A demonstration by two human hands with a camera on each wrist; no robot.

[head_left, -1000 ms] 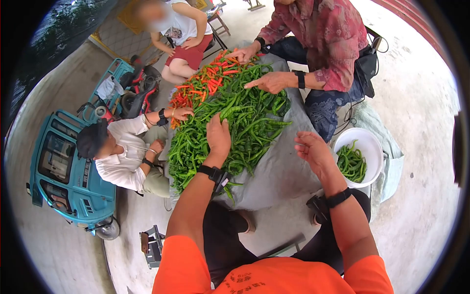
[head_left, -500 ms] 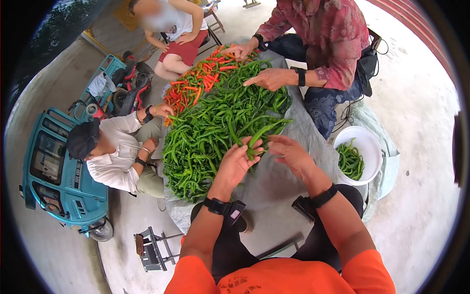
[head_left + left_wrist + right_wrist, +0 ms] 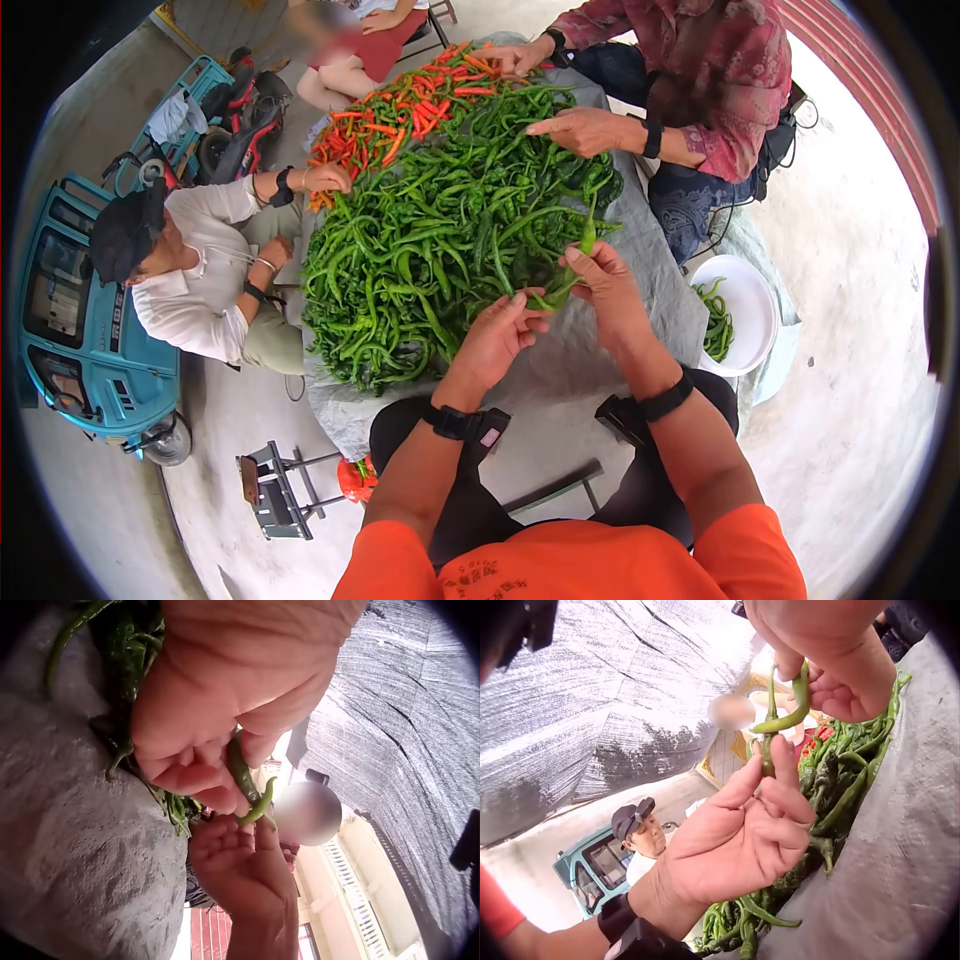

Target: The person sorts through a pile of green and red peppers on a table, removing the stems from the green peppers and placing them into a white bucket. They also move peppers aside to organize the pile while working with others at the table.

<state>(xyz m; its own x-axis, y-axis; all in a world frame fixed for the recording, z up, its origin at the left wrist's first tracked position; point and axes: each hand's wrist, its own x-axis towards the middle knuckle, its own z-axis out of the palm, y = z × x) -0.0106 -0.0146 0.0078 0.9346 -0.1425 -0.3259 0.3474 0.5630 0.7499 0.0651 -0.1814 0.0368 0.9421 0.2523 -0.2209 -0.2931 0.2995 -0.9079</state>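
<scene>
Above the near edge of the pile, my left hand pinches a dark green chili pepper between thumb and fingers. My right hand grips a lighter, curved green pepper by one end. The two peppers cross between my hands in both wrist views, and the hands are close together. Below and beyond them spreads a large heap of green peppers, with red and orange peppers along its far side.
A grey sheet lies under the heap. At the right stands a white bucket holding several green peppers. Another person's hand reaches in from the right, and a person in white sits at the left. A small folding stool stands nearby.
My left hand came back from the heap with green pepper, toward my right hand. The right hand moved left to meet it and now grips a pepper. The view has shifted slightly.
</scene>
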